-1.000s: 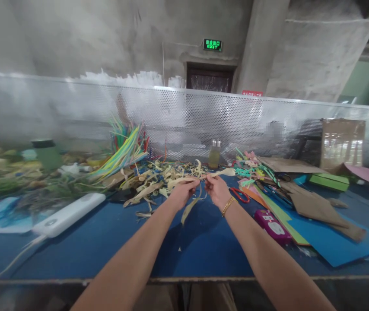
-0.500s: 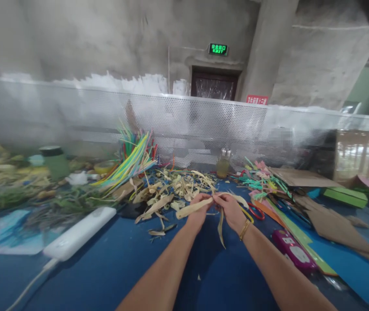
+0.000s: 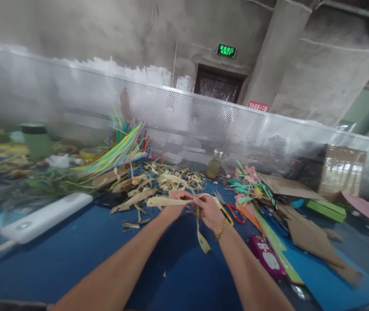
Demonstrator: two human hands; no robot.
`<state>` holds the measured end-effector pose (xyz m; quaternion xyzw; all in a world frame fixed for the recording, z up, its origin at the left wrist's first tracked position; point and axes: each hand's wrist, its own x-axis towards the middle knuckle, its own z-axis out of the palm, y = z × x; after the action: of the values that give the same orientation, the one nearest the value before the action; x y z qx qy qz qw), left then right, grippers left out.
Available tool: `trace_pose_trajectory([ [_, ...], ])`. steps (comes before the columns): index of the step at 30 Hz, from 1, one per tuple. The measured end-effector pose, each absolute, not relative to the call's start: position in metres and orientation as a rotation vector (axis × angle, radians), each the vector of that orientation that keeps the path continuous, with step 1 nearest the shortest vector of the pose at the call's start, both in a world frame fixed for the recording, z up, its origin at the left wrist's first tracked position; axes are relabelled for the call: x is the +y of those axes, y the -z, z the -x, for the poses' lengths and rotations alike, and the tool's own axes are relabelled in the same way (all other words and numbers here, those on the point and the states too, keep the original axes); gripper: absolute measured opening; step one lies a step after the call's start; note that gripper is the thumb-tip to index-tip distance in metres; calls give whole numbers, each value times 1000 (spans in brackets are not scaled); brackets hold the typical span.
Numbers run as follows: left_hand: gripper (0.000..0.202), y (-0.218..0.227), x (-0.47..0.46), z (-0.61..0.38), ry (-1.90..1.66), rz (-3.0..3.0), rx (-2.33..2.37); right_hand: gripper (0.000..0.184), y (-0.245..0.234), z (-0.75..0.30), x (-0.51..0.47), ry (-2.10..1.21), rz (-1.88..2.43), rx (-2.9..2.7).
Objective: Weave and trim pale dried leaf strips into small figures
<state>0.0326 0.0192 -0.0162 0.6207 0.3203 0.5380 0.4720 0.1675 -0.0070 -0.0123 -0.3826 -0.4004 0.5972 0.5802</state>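
Note:
Both my hands meet over the blue table top (image 3: 84, 250), pinching pale dried leaf strips (image 3: 158, 201). My left hand (image 3: 177, 203) is closed on a strip that runs out to the left. My right hand (image 3: 208, 210), with a gold bracelet at the wrist, is closed on the strip too, and a loose end (image 3: 201, 233) hangs down below it. Just behind the hands lies a heap of the same dried strips (image 3: 158, 181).
Red-handled scissors (image 3: 234, 211), a pink case (image 3: 265, 255), coloured paper sheets (image 3: 327, 280) and brown card (image 3: 307, 235) lie to the right. A white power bank (image 3: 42, 217) with a cable, a green jar (image 3: 36, 139) and coloured straws (image 3: 119, 151) are at left. A perforated metal screen (image 3: 204, 125) and a small bottle (image 3: 214, 164) stand behind.
My hands have drawn closer together on the strip, and its free end has swung down below my right hand. The view has tilted and shifted slightly.

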Motion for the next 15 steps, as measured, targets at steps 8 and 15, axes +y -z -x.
trace_pose_trajectory([
  [8,19,8,13,-29,-1280,-1472,670,39,10,-163,-4,-1485,792,-876],
  [15,23,14,14,-32,-1277,-1478,765,30,17,-163,-1,-1431,809,-888],
])
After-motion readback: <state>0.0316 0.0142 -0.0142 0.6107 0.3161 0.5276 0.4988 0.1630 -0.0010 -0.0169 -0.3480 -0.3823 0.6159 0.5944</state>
